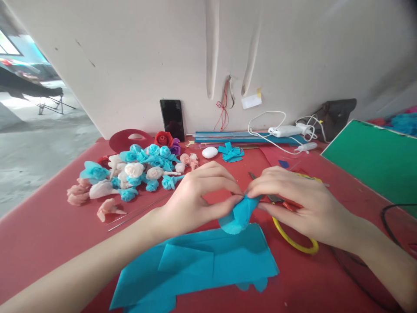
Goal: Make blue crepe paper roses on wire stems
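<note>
Between both hands, above the table, is a small piece of blue crepe paper (239, 217), gathered at its top and flaring into a rounded lower edge. My left hand (208, 191) pinches it between thumb and fingers from the left. From the right, my right hand (289, 195) grips its gathered end, the fingertips of both hands almost meeting. Below lies a folded sheet of blue crepe paper (228, 256) with a smaller cut piece (187, 261) on top. Scissors with a yellow handle (295, 245) lie partly hidden under my right hand, beside a red-handled tool (289, 205).
Many blue, white and pink paper flowers (133, 169) are heaped at the left, near thin wires (138, 213). A phone (172, 119) leans on the wall. Behind are a white egg-shaped object (210, 152), blue strips (231, 152), a white charger with cable (285, 130) and a green board (374, 161).
</note>
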Demonstrator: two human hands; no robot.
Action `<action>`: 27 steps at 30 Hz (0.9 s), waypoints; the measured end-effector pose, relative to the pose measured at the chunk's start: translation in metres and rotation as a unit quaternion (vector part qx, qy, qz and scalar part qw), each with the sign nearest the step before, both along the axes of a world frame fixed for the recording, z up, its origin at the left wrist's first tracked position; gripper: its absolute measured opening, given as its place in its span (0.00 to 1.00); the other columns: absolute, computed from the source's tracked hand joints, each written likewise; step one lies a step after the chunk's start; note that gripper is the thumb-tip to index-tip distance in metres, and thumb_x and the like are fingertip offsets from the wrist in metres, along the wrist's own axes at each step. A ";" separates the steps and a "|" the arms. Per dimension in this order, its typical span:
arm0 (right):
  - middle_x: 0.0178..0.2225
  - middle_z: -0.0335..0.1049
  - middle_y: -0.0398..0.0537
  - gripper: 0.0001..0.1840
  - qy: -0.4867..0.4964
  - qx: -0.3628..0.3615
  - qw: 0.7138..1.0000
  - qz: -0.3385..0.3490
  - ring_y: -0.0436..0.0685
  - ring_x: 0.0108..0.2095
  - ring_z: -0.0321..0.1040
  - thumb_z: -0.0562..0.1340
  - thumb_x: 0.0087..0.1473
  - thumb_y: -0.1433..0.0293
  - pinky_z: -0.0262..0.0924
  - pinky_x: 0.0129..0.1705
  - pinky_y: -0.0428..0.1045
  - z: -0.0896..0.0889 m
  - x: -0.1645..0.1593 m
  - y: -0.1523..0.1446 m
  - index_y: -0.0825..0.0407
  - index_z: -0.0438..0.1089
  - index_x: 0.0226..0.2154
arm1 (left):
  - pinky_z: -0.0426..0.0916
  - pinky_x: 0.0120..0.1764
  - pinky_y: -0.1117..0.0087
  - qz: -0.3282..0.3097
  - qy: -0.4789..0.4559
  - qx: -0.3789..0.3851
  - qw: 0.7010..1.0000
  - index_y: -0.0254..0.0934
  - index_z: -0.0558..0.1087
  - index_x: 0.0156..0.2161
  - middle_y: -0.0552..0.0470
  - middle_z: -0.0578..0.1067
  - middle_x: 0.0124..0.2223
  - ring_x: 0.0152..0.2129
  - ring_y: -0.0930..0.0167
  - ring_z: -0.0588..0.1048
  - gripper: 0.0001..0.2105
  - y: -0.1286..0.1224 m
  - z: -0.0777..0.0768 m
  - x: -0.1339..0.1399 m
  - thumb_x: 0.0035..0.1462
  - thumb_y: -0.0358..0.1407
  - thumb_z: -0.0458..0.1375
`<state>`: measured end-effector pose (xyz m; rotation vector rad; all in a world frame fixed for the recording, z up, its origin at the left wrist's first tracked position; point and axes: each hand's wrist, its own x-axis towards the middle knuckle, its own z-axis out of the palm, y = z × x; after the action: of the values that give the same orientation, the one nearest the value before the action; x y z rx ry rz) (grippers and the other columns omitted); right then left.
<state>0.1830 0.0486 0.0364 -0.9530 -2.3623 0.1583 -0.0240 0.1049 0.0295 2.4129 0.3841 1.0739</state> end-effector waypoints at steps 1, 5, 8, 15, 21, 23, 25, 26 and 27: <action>0.38 0.68 0.42 0.08 -0.001 -0.001 1.000 0.003 0.50 0.41 0.63 0.55 0.57 0.76 0.57 0.42 0.47 0.000 0.000 0.000 0.50 0.63 0.39 | 0.65 0.37 0.71 -0.001 0.004 -0.016 1.000 0.32 0.74 0.30 0.49 0.75 0.30 0.30 0.73 0.72 0.02 0.000 0.000 0.000 0.52 0.26 0.58; 0.38 0.68 0.43 0.08 0.000 0.009 1.000 0.015 0.51 0.40 0.63 0.55 0.57 0.76 0.57 0.47 0.50 0.000 0.000 0.002 0.50 0.63 0.39 | 0.66 0.38 0.72 -0.011 0.024 -0.102 0.994 0.34 0.73 0.30 0.51 0.75 0.30 0.31 0.73 0.72 0.03 -0.003 0.001 0.000 0.53 0.28 0.57; 0.38 0.69 0.42 0.08 0.003 0.008 1.000 0.020 0.50 0.40 0.64 0.56 0.56 0.76 0.57 0.47 0.49 -0.001 0.000 0.001 0.50 0.63 0.39 | 0.67 0.38 0.71 -0.019 0.026 -0.155 0.987 0.35 0.72 0.29 0.52 0.75 0.31 0.31 0.72 0.72 0.03 -0.004 0.001 -0.001 0.53 0.28 0.56; 0.37 0.68 0.40 0.09 0.036 -0.016 0.999 0.017 0.47 0.40 0.63 0.58 0.55 0.76 0.58 0.45 0.43 -0.002 0.001 0.001 0.49 0.64 0.38 | 0.66 0.36 0.76 -0.031 0.029 -0.261 0.964 0.34 0.72 0.30 0.54 0.74 0.32 0.31 0.75 0.72 0.03 -0.005 0.003 -0.001 0.53 0.29 0.57; 0.38 0.67 0.41 0.11 0.051 -0.044 0.997 0.035 0.49 0.39 0.64 0.59 0.54 0.75 0.60 0.42 0.44 -0.001 0.002 0.003 0.47 0.64 0.41 | 0.66 0.32 0.77 -0.042 0.034 -0.305 0.951 0.35 0.72 0.30 0.54 0.75 0.31 0.29 0.75 0.72 0.03 -0.006 0.006 -0.001 0.54 0.30 0.56; 0.38 0.67 0.41 0.12 0.051 -0.050 0.997 0.036 0.48 0.40 0.64 0.59 0.54 0.76 0.60 0.42 0.43 -0.001 0.002 0.002 0.47 0.64 0.42 | 0.65 0.32 0.77 -0.041 0.040 -0.315 0.947 0.35 0.72 0.30 0.54 0.74 0.31 0.29 0.75 0.72 0.03 -0.006 0.006 0.000 0.54 0.31 0.56; 0.39 0.68 0.40 0.13 0.052 -0.053 0.997 0.038 0.48 0.41 0.64 0.59 0.54 0.76 0.59 0.43 0.43 0.000 0.001 0.001 0.47 0.64 0.42 | 0.65 0.32 0.77 -0.041 0.047 -0.322 0.945 0.35 0.71 0.30 0.54 0.74 0.32 0.29 0.75 0.71 0.03 -0.006 0.007 0.000 0.54 0.31 0.56; 0.39 0.68 0.40 0.13 0.052 -0.053 0.996 0.039 0.47 0.42 0.63 0.59 0.54 0.77 0.58 0.44 0.42 0.000 0.001 0.001 0.47 0.64 0.42 | 0.65 0.32 0.77 -0.041 0.048 -0.324 0.944 0.35 0.71 0.30 0.54 0.74 0.32 0.30 0.75 0.71 0.04 -0.006 0.007 0.000 0.54 0.31 0.56; 0.39 0.68 0.40 0.13 0.052 -0.052 0.996 0.042 0.47 0.42 0.63 0.59 0.54 0.77 0.58 0.45 0.42 -0.001 0.001 0.001 0.48 0.65 0.42 | 0.65 0.32 0.77 -0.041 0.050 -0.328 0.943 0.35 0.71 0.30 0.54 0.74 0.32 0.30 0.75 0.71 0.04 -0.006 0.007 0.000 0.54 0.31 0.56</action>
<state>0.1839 0.0500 0.0359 -0.8729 -2.3166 0.3590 -0.0239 0.0989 0.0366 1.8648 0.5660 0.6461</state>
